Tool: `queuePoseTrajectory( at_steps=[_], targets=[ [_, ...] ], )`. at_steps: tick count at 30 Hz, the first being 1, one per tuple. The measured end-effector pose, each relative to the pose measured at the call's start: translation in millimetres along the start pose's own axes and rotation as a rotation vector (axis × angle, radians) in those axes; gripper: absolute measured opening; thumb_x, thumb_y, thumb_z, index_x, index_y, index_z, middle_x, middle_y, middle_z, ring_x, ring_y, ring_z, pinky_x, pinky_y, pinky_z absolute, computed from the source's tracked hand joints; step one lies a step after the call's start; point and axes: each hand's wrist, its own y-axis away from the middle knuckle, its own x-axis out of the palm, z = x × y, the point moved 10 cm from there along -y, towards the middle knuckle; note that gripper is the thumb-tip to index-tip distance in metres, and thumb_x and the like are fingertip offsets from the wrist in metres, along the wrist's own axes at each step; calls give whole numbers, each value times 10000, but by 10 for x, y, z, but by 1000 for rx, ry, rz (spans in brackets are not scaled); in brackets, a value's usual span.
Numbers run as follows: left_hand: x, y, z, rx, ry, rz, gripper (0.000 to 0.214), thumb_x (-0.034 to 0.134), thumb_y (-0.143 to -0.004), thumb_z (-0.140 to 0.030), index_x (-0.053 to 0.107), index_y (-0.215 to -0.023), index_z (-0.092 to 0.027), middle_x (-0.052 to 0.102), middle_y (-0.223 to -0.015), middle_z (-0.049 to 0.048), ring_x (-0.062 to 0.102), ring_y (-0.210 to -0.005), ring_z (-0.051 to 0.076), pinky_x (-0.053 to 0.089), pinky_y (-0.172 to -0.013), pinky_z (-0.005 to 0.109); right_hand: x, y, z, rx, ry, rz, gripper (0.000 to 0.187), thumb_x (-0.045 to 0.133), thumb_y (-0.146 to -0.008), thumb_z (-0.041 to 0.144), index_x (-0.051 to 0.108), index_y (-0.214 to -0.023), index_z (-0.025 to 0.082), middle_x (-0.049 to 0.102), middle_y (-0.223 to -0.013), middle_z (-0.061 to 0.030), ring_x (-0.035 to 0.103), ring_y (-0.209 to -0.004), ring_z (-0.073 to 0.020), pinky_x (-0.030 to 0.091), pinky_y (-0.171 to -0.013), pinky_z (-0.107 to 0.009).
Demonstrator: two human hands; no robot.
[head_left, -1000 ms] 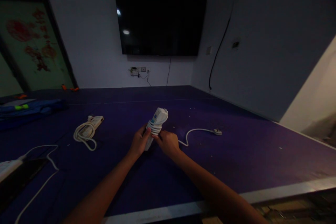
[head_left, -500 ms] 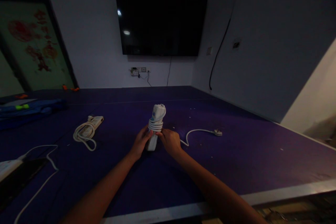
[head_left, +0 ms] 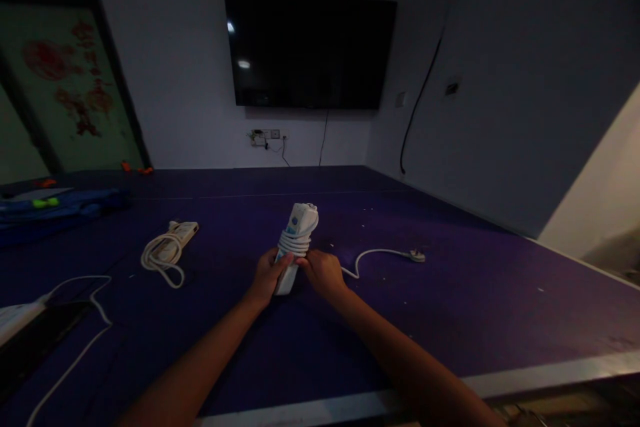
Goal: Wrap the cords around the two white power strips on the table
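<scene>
A white power strip (head_left: 303,216) stands tilted over the purple surface, several turns of its white cord (head_left: 295,243) wound around its middle. My left hand (head_left: 269,272) is closed around the strip's lower left side, thumb across its front. On the other side, my right hand (head_left: 324,272) pinches the cord close against the strip just below the turns. From behind the right hand the loose cord runs out to the right and ends in a plug (head_left: 417,255) lying on the surface.
Left of my hands lies another power strip (head_left: 187,232) with a looped white cord. Nearer, a white strip (head_left: 20,320) and a dark flat object (head_left: 47,340) lie beside a trailing cable. Blue cloth (head_left: 85,203) is at far left. A television (head_left: 313,47) hangs on the wall.
The power strip has tilted and turned slightly in my hands, its lower end shifting left and toward me. The plug and loose cord lie much as before.
</scene>
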Motion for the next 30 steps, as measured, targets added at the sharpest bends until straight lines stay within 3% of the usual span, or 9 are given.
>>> queuePoseTrajectory(
  at_steps=[10,13,18,22,30],
  targets=[
    [-331,2,-193,134,-247,-309,443,684,-592,-520,656,-789,-124,665,-708,39,580,-634,161,436,-595,248,-57,-94,37,-25,-10,35,450,371,-898,574,617,-967,204,681,-793,-38,634,-726,-156,325,-554,-220],
    [-420,23,-268,153,-323,-390,449,665,-598,-543,651,-756,-124,666,-692,45,584,-625,168,433,-578,251,7,-127,-2,-2,55,73,382,422,-897,529,609,-995,211,691,-821,-51,649,-761,-175,357,-574,-224],
    [-605,47,-404,197,-455,-530,436,645,-615,-559,643,-706,-132,651,-641,40,580,-618,168,429,-582,253,106,-144,-150,27,194,137,317,420,-932,400,642,-889,178,697,-798,-104,664,-747,-204,404,-618,-250],
    [-644,10,-351,184,-489,-530,463,633,-624,-583,647,-717,-129,651,-653,44,578,-619,171,423,-586,259,100,-132,-208,54,184,131,320,394,-943,392,634,-905,183,701,-804,-95,669,-719,-203,400,-575,-240],
    [-547,25,-336,213,-495,-476,451,599,-680,-573,629,-807,-141,652,-715,45,588,-664,174,422,-610,257,-27,-93,-192,89,146,43,316,375,-953,373,618,-925,174,685,-851,-88,655,-732,-169,364,-538,-218]
  ],
)
